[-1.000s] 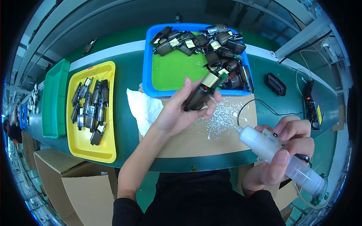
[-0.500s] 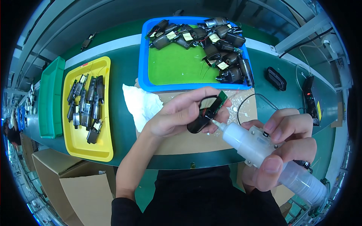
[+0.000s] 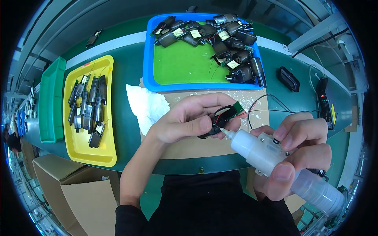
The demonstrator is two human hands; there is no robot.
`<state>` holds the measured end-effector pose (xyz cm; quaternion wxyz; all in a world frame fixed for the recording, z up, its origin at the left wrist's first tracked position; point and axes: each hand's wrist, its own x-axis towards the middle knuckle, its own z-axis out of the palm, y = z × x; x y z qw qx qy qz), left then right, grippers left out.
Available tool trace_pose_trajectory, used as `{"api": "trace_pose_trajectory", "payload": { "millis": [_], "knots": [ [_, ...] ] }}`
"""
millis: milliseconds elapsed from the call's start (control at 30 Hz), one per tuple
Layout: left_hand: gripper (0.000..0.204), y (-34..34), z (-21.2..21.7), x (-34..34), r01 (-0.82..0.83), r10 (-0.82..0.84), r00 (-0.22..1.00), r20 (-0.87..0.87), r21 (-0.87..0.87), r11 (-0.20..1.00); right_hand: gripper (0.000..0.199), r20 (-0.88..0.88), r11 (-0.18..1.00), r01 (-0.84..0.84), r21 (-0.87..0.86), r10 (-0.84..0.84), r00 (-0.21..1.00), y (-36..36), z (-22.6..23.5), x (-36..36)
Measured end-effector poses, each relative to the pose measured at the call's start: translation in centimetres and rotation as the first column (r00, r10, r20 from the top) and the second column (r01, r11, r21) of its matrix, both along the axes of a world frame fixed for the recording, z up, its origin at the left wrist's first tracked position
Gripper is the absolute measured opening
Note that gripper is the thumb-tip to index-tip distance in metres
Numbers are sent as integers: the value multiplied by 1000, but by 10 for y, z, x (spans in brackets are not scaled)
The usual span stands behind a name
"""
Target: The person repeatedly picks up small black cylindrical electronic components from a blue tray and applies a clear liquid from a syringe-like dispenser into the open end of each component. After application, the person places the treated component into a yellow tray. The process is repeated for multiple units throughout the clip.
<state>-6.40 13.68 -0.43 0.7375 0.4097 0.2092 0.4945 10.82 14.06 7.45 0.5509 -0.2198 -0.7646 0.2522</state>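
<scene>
Closed around a small black electronic part [image 3: 225, 117], my left hand [image 3: 187, 120] keeps it above the worktable. The part has a green circuit board at its upper right end and thin red and black wires; my fingers cover its lower side. My right hand [image 3: 305, 147] grips a translucent glue dispenser [image 3: 256, 150] shaped like a syringe, with a thumb and fingers around its clamp. The tapered nozzle points up and left, its tip at the part's lower edge. Whether glue is coming out is too small to tell.
A blue tray [image 3: 148, 59] with several dark motor-like units lies at the back. Left are a yellow tray [image 3: 108, 147] of similar parts and a green tray [image 3: 45, 114]. White cloth [image 3: 145, 106] rests by the cardboard sheet [image 3: 185, 151]. A black case [image 3: 288, 79] and power strip [image 3: 324, 104] sit right.
My left hand has turned the black part, so its circuit board end now leans further right and lower. The dispenser's nozzle remains against the part.
</scene>
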Motion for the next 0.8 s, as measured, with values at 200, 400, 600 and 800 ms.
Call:
{"api": "trace_pose_trajectory", "payload": {
  "millis": [200,400,600,800],
  "knots": [
    [68,-1,2,-4,15,-15,1000,-7,1,1000,26,111,998,-54,35,50,993,1,4,5],
    [71,0,3,-2,28,-28,1000,-11,0,1000,24,118,999,-46,24,43,992,-3,9,5],
    [72,-2,-1,-3,15,-15,1000,9,13,1000,24,79,996,-94,0,94,992,-1,3,6],
    [71,-2,0,-3,27,-27,1000,10,16,1000,25,16,997,-66,-27,67,998,-4,4,3]
  ]
}}
